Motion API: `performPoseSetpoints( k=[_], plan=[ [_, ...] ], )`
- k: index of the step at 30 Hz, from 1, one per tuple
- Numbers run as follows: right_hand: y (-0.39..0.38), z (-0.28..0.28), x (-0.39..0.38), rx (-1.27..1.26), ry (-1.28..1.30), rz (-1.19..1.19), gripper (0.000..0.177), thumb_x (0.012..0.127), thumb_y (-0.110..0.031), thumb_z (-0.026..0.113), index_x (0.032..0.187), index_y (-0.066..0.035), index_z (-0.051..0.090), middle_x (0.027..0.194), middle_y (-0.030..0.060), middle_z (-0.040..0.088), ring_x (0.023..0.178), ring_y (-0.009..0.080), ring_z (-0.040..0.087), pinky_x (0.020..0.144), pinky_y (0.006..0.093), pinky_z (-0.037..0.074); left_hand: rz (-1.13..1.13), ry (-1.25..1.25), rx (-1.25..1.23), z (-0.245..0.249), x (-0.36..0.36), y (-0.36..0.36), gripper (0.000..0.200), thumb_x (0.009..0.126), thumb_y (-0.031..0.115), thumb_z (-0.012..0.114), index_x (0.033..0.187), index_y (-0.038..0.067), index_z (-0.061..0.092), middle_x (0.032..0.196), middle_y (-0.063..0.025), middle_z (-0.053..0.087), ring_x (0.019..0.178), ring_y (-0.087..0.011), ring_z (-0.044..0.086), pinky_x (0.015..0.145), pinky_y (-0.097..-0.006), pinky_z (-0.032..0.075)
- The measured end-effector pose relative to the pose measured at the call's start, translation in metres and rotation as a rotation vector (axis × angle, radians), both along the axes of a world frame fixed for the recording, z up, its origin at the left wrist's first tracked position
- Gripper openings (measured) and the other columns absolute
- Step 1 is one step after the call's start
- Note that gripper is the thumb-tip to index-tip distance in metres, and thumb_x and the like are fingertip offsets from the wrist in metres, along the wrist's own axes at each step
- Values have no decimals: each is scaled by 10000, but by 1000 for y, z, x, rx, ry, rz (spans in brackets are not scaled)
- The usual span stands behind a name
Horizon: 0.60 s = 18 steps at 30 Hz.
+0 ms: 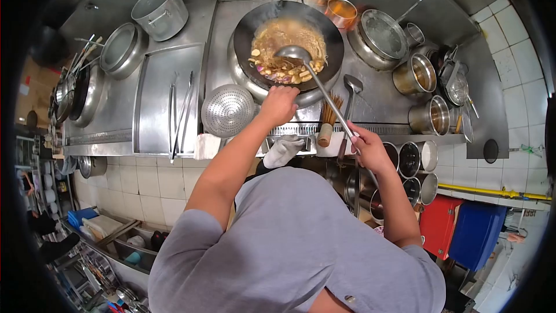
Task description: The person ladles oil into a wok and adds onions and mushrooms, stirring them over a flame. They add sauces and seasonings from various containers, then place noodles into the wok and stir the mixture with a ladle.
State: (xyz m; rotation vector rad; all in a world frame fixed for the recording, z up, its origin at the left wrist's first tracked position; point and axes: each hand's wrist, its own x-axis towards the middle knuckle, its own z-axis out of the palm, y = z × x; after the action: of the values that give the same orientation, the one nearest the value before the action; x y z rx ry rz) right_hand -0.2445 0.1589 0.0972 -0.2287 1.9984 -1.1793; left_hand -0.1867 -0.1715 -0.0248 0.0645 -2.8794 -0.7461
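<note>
A black wok (pixel 244 42) sits on the stove, with brownish, bubbling liquid and chunks of food in it. At its near rim, my left hand (pixel 280 106) is closed on the wok's edge; the exact spot it grips is hidden beneath the fingers. My right hand (pixel 370 149) is closed around the long metal handle of a ladle (pixel 294 53). The ladle's bowl rests in the food near the middle of the wok. Left of my left hand lies a perforated strainer (pixel 227 110). A bamboo brush (pixel 325 133) and a spatula (pixel 353 84) lie between my hands.
Tongs (pixel 183 113) lie on a steel tray (pixel 155 93) at left, below a tall pot (pixel 161 13). Lidded pots (pixel 383 35) and metal containers (pixel 414 73) stand at right. A white cloth (pixel 284 150) hangs at the counter's front edge.
</note>
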Motion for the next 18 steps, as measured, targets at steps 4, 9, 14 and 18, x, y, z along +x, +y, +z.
performPoseSetpoints(
  k=[4, 9, 14, 18],
  plan=[
    [9, -25, -6, -44, 38, -80, 511, 1139, -114, 557, 1634, -237, 577, 808, -7, 572, 532, 84, 455, 461, 269, 386, 15, 10, 1, 1, 1, 4, 407, 931, 189, 763, 1306, 57, 674, 1203, -173, 736, 1192, -370, 664, 1041, -499, 448],
    [0, -14, -8, -33, -94, -145, 522, 1143, -142, 554, 1656, -235, 542, 816, 13, 591, 508, 103, 461, 442, 278, 396, 3, -17, -8, 5, -1, 1, 411, 925, 187, 769, 1304, 60, 671, 1197, -174, 736, 1189, -372, 663, 1040, -495, 446],
    [-1, -38, 5, -188, -246, -305, 539, 1151, -155, 537, 1683, -234, 492, 807, 31, 597, 508, 123, 480, 439, 302, 414, 19, -2, -15, 4, 1, 8, 407, 919, 183, 775, 1293, 65, 667, 1188, -167, 733, 1176, -369, 660, 1036, -491, 444],
    [-7, -32, 3, -197, -316, -307, 533, 1167, -161, 507, 1694, -236, 469, 809, 38, 592, 537, 132, 489, 467, 323, 432, 24, 10, -29, 5, -2, 3, 402, 914, 185, 783, 1280, 69, 661, 1169, -161, 730, 1166, -366, 661, 1026, -493, 445]
  ],
)
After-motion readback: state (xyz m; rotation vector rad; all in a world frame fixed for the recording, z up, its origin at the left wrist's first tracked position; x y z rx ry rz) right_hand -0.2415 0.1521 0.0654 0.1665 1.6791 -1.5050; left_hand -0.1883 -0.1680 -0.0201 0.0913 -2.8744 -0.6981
